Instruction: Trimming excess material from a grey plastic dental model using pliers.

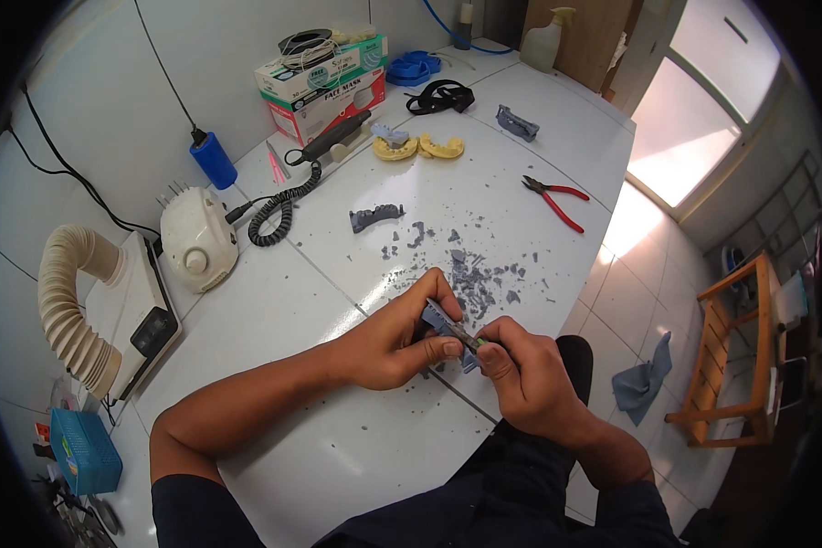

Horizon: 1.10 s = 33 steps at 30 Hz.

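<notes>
1. Evidently, left hand [388, 352] grips a grey-blue moulded piece [439, 317] above the white tiled bench [310, 274]; right hand [537, 379] pinches a slim, mostly hidden tool [471, 341] against it.
2. Left thumb [437, 350] sits near the tool; overpressing could cause a slip and nick.
3. Jagged grey fragments [475, 285] lie beneath, suggesting brittleness; uneven force might crack the piece.

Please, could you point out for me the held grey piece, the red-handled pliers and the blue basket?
Held grey piece [439, 317]: head view, on its exposed upper part.
Red-handled pliers [562, 215]: head view, on the lower handle.
Blue basket [97, 468]: head view, on its side wall.
</notes>
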Each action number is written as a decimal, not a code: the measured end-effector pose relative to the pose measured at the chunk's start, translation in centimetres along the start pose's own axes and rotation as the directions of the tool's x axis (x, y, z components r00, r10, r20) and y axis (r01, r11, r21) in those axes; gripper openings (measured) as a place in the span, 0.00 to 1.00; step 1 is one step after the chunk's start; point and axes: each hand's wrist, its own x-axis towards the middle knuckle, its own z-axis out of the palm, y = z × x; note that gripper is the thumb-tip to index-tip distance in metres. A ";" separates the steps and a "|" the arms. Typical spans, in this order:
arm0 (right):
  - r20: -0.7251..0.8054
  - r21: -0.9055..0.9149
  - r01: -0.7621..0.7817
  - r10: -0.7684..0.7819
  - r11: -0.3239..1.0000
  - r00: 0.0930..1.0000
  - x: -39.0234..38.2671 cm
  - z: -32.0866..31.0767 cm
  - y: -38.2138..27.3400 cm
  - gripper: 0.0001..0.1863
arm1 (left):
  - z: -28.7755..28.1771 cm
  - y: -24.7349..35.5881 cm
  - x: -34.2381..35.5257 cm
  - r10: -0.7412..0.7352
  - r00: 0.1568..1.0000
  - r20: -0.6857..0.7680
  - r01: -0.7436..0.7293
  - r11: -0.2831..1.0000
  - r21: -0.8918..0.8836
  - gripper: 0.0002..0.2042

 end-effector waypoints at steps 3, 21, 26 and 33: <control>0.007 -0.007 -0.013 0.013 1.000 1.000 0.1 -0.1 -0.1 0.16 | -0.1 -0.1 0.0 0.015 1.000 0.005 -0.015 1.000 0.018 0.16; 0.121 0.128 -0.192 0.176 0.973 0.977 1.0 -1.0 -0.5 0.17 | -0.7 -0.4 0.6 0.058 0.998 0.013 -0.057 0.996 -0.066 0.14; 0.057 0.059 -0.152 0.148 0.987 0.987 0.4 -1.1 -0.9 0.16 | -0.1 -0.3 0.4 0.063 0.998 -0.012 -0.062 0.993 0.100 0.15; 0.077 0.077 -0.165 0.159 0.983 0.984 0.6 -1.3 -1.0 0.16 | 0.8 0.7 0.0 0.013 0.998 -0.063 0.003 0.971 0.237 0.14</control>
